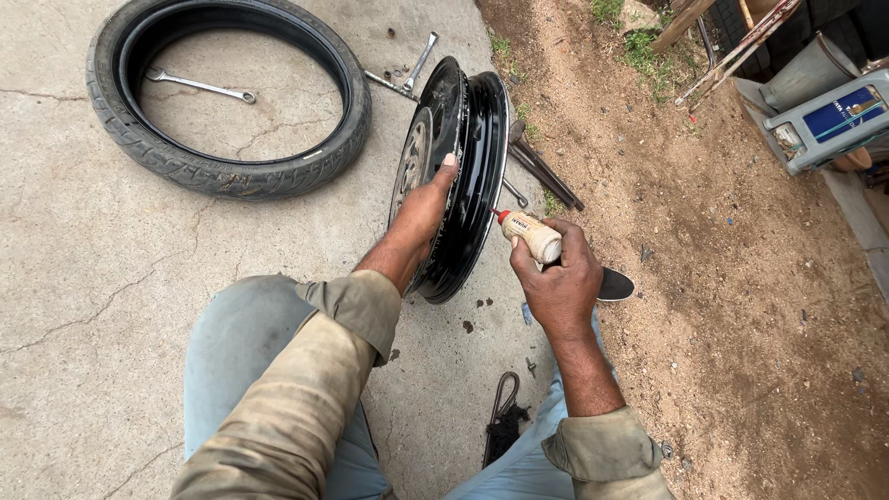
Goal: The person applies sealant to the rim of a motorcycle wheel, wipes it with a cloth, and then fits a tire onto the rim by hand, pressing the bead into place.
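Observation:
A black motorcycle wheel rim (482, 167) stands upright on the concrete in front of me. My left hand (424, 206) grips its near edge and steadies it, thumb up on the rim. My right hand (556, 278) holds a small cream squeeze bottle (532, 235) with a red nozzle. The nozzle tip touches the rim's outer band at mid height.
A black tyre (227, 102) lies flat at the upper left with a spanner (199, 85) inside it. More wrenches (412, 72) and tyre levers (546, 174) lie behind the rim. Bare dirt is on the right, with a grey-blue canister (829, 120) at the edge. A black strap (503, 417) lies between my knees.

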